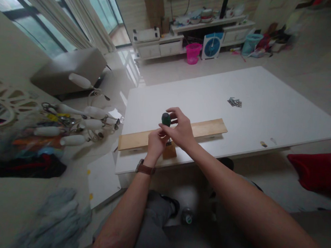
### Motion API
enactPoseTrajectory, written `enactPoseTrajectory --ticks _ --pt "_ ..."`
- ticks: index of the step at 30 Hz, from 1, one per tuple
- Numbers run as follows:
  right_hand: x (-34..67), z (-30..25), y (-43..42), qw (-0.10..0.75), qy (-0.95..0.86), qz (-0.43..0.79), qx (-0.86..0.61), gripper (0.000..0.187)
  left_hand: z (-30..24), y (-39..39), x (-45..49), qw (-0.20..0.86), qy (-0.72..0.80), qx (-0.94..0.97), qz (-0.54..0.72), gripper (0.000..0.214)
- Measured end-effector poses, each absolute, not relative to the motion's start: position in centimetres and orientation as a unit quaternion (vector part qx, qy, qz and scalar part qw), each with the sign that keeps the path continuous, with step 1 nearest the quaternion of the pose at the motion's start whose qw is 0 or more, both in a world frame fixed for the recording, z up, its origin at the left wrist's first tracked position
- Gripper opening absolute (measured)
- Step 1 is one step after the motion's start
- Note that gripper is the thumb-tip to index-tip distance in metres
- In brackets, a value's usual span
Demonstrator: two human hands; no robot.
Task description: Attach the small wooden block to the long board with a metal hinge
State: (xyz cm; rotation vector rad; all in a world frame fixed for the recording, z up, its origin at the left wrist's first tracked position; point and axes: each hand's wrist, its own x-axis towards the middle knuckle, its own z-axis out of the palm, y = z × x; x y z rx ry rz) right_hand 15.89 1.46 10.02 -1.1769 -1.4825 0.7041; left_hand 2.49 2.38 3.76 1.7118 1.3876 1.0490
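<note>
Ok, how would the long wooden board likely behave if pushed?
The long wooden board looks straight, so it's probably stiff. Thin for its length, it may be fairly light. Shadow under its right end suggests a gap, so it might rock.

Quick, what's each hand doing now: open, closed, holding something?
Left hand: curled just below the green handle; whether it pinches anything is hidden.
Right hand: loosely curled at that handle; a firm grip cannot be told.

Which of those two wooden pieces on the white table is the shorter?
The darker brown piece near the front edge of the table; the other, a long paler board, extends past the left hand and right hand.
</note>
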Motion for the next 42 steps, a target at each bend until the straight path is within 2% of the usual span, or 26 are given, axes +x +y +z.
enactPoseTrajectory --ticks 4,11,18,24,30,36,42 --pt "16.1 10.2 1.3 0.539 -0.618 0.299 -0.488 0.035 4.1 2.4 2.2 0.398 0.5 0.666 0.385 0.021" --pt "15.7 9.8 1.7 0.547 -0.6 0.324 -0.486 0.048 5.0 2.2 2.7 0.311 0.565 0.649 0.403 0.008" --pt "16.0 10.1 1.5 0.543 -0.605 0.329 -0.481 0.039 4.7 2.3 2.3 0.364 0.527 0.662 0.389 0.018" --pt "16.0 9.8 1.7 0.555 -0.608 0.321 -0.468 0.04 4.6 2.2 2.7 0.313 0.561 0.653 0.401 0.009" --pt "16.0 10.0 1.5 0.551 -0.607 0.323 -0.473 0.037 4.1 2.5 2.2 0.372 0.516 0.659 0.402 0.015" --pt "15.9 10.0 1.5 0.546 -0.614 0.319 -0.471 0.039 4.2 2.2 2.3 0.334 0.523 0.664 0.418 0.012" --pt "15.9 9.3 1.9 0.572 -0.615 0.279 -0.466 0.03 2.7 2.6 1.7 0.38 0.519 0.652 0.402 0.011"
